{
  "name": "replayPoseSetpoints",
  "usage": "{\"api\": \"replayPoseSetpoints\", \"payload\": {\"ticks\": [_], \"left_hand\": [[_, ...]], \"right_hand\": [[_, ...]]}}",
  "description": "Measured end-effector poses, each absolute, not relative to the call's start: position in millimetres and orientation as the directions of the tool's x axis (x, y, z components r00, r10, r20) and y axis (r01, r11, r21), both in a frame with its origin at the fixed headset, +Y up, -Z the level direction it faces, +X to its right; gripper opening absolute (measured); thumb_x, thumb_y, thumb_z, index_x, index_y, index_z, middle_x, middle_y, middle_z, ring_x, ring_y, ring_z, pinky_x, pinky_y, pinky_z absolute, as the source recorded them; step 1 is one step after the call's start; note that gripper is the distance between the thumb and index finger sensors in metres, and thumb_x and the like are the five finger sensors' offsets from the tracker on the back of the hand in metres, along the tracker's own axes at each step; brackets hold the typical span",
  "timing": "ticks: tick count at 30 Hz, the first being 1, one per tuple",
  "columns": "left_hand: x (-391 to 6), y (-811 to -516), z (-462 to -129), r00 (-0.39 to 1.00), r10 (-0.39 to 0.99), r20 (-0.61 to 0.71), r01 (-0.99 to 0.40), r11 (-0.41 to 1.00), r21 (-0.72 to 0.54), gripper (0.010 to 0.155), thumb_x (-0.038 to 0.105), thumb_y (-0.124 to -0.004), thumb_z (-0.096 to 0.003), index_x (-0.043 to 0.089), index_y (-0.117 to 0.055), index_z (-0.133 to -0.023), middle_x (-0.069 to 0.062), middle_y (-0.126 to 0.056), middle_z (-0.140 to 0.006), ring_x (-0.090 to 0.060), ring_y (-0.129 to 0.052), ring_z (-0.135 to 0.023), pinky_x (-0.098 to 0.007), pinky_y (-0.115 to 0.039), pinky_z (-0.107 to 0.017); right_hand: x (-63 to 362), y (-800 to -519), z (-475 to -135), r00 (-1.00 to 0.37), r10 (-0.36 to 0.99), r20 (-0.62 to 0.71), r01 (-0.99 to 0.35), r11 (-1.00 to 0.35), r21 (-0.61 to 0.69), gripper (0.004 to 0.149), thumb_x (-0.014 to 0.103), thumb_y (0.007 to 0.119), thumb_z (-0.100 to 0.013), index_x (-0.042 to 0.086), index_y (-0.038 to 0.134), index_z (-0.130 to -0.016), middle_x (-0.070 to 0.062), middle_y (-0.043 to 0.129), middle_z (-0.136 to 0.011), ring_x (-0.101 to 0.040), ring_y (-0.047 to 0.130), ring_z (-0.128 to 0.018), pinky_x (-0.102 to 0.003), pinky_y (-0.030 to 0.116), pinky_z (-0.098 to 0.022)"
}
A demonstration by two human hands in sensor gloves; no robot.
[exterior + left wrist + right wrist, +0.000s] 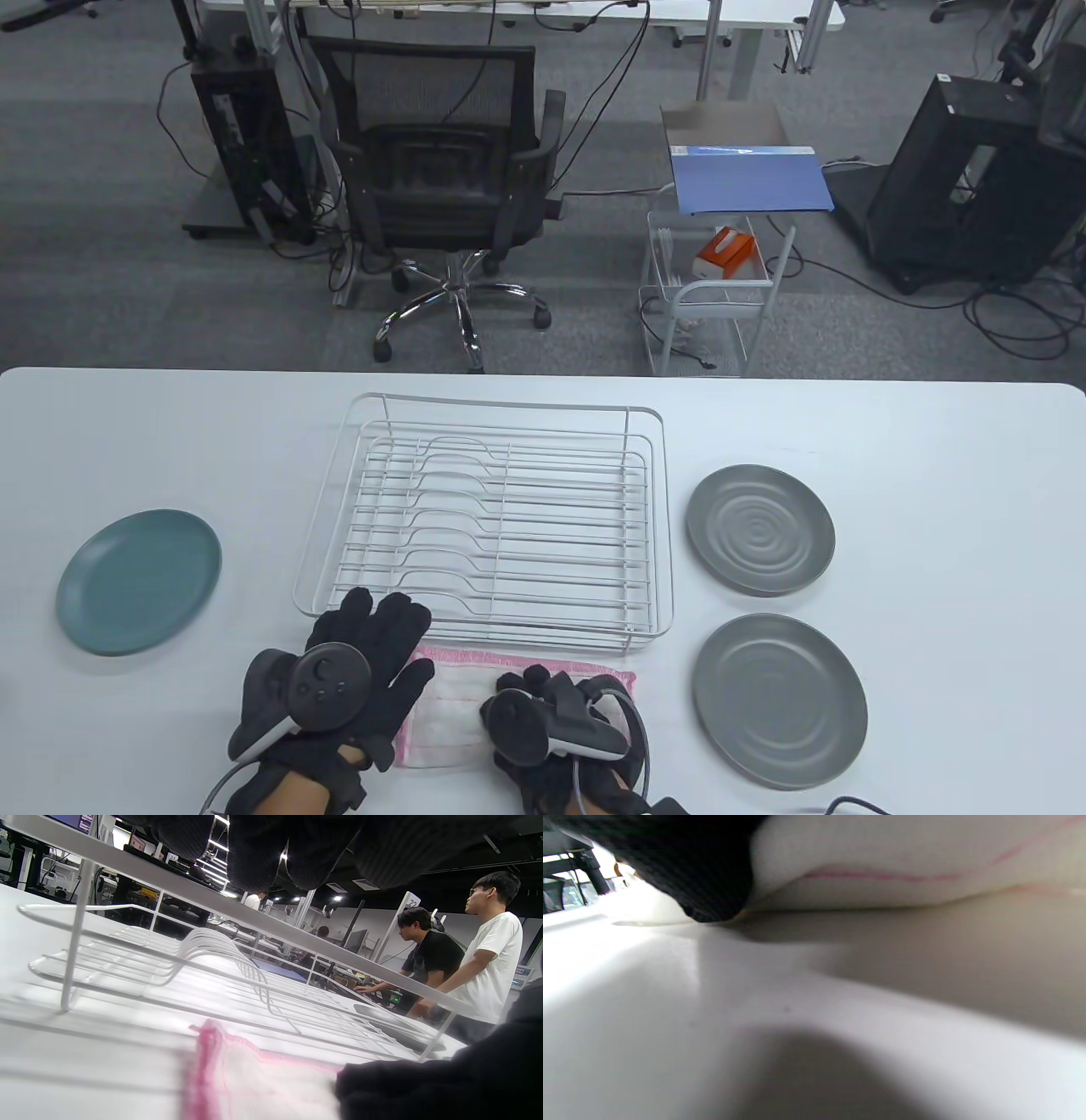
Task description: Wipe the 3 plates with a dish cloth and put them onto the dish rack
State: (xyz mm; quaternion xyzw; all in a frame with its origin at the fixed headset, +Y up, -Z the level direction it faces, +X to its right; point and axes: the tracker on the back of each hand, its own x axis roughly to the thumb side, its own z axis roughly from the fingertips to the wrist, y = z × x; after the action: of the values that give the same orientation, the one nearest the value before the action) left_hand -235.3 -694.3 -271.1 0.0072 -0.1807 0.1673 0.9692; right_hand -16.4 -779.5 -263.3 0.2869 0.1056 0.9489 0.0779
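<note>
A white dish cloth [450, 717] with a pink border lies on the table in front of the white wire dish rack [488, 518]. My right hand [543, 688] sits on the cloth with its fingers curled into it. In the right wrist view a gloved finger [683, 866] lifts the bunched cloth [903, 853]. My left hand [373, 628] lies flat with fingers spread, over the cloth's left edge and the rack's front rail. A teal plate [140, 581] rests at the left. Two grey plates [760, 528] [779, 701] rest at the right. The rack [237, 976] holds nothing.
The white table [933, 475] reaches to the far edge behind the rack. Beyond it stand an office chair [450, 195] and a wire cart [713, 289]. Two people [466, 955] work at a bench in the left wrist view.
</note>
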Motion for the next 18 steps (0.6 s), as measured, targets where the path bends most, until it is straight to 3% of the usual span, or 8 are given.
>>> {"api": "replayPoseSetpoints", "payload": {"ticks": [4, 10, 14, 18], "left_hand": [[-239.8, -694.3, -272.7, 0.880, 0.331, 0.340, -0.338, 0.940, -0.043, 0.059, 0.053, -0.070, -0.0554, 0.027, -0.060, -0.108, -0.014, -0.064, -0.116, -0.054, -0.049, -0.106, -0.069, -0.038, -0.072], [-250.4, -690.6, -273.2, 0.878, 0.358, 0.318, -0.378, 0.926, 0.002, 0.059, 0.053, -0.070, -0.0553, 0.027, -0.061, -0.108, -0.014, -0.065, -0.116, -0.054, -0.051, -0.106, -0.069, -0.038, -0.072], [-256.6, -688.5, -274.2, 0.873, 0.388, 0.295, -0.416, 0.909, 0.036, 0.059, 0.054, -0.069, -0.0554, 0.028, -0.061, -0.108, -0.013, -0.066, -0.115, -0.053, -0.055, -0.105, -0.069, -0.040, -0.072], [-264.7, -687.2, -273.3, 0.872, 0.409, 0.271, -0.444, 0.892, 0.082, 0.059, 0.054, -0.069, -0.0552, 0.027, -0.061, -0.108, -0.014, -0.068, -0.114, -0.053, -0.060, -0.103, -0.069, -0.043, -0.071]], "right_hand": [[-8.4, -771.1, -264.2, -0.801, 0.277, 0.531, -0.164, -0.954, 0.252, 0.053, 0.037, 0.082, -0.044, 0.012, 0.075, -0.091, -0.020, 0.064, -0.098, -0.050, 0.059, -0.088, -0.061, 0.063, -0.058], [24.2, -750.6, -264.5, -0.658, 0.638, 0.400, -0.522, -0.769, 0.368, 0.052, 0.037, 0.081, -0.045, 0.010, 0.078, -0.089, -0.021, 0.068, -0.096, -0.049, 0.065, -0.086, -0.061, 0.065, -0.057], [54.3, -747.4, -268.7, -0.476, 0.838, 0.266, -0.741, -0.546, 0.392, 0.052, 0.037, 0.081, -0.045, 0.008, 0.078, -0.089, -0.023, 0.069, -0.095, -0.049, 0.065, -0.086, -0.061, 0.065, -0.057], [71.0, -749.3, -271.6, -0.271, 0.950, 0.158, -0.857, -0.313, 0.410, 0.052, 0.036, 0.081, -0.045, 0.007, 0.078, -0.088, -0.024, 0.069, -0.094, -0.050, 0.065, -0.085, -0.062, 0.064, -0.057]]}}
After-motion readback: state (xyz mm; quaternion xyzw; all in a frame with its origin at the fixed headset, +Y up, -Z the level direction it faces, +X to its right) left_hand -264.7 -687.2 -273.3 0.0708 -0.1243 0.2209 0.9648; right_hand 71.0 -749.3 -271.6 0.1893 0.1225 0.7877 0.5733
